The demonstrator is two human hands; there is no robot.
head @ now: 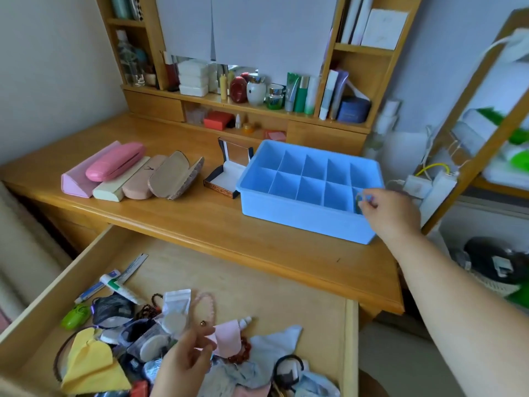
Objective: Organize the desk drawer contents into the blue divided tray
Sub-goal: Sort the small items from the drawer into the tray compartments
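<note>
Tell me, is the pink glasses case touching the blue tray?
Apart. The head view shows the pink glasses case far left of the blue tray, other cases and bare desk between them.

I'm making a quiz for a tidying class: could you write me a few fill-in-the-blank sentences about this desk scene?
1. The right hand holds a small item over the tray's near ____ corner compartment.
2. The left hand is over the open ____.
3. The tray's colour is ____.
4. The glasses cases lie to the ____ of the tray.

Missing words: right; drawer; blue; left
</note>
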